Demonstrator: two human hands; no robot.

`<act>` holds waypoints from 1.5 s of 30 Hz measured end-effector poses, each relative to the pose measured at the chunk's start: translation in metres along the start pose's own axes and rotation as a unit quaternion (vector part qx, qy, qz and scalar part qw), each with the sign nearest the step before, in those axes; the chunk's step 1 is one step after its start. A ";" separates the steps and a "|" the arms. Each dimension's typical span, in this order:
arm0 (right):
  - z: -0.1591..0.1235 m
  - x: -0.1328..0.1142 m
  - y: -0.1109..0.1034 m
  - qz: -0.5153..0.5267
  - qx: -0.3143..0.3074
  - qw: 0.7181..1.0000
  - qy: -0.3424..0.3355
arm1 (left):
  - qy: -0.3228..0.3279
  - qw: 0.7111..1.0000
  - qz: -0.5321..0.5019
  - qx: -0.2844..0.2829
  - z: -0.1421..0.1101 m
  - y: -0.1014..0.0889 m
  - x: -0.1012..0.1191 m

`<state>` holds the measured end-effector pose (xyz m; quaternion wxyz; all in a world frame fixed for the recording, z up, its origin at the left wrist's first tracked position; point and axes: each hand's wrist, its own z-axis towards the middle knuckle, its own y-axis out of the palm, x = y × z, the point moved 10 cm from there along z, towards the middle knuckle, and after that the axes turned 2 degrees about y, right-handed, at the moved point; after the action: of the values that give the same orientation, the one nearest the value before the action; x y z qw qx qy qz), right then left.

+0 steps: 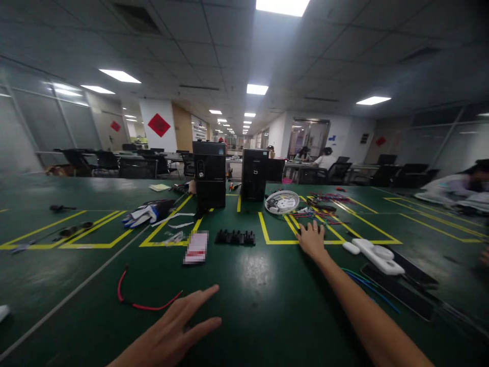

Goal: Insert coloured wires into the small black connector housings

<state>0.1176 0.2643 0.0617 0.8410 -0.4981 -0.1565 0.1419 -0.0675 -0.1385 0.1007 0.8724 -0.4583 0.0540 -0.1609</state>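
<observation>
The left hand (pixel 173 321), thumb and forefinger spread apart, is just beside a thin, curved red wire (pixel 143 307) lying on the dark green tabletop (pixel 244 326). The right hand (pixel 312 240) reaches out palm down, fingers spread near a tangle of thin coloured wires (pixel 331 198) – whether the fingertips touch any, I cannot tell – and a round, white perforated plastic dish (pixel 282 203).
</observation>
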 end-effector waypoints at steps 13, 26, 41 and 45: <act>-0.047 -0.088 -0.061 0.296 -0.058 0.943 -0.138 | -0.452 0.581 -0.671 0.093 0.087 0.156 -0.029; -0.118 0.018 -0.101 0.220 -0.035 0.969 -0.107 | -0.430 0.463 -0.759 0.158 0.082 0.183 -0.031; -0.109 0.135 -0.031 0.123 -0.146 0.981 0.039 | -0.404 0.496 -0.764 0.085 0.089 0.183 -0.016; -0.105 0.137 -0.034 0.099 -0.144 0.983 0.053 | -0.390 0.503 -0.769 0.053 0.090 0.184 -0.011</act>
<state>0.2880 0.2189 0.0607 0.7497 -0.6335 -0.0800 0.1740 -0.0137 0.0324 0.0015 0.3611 -0.2884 -0.6740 -0.5764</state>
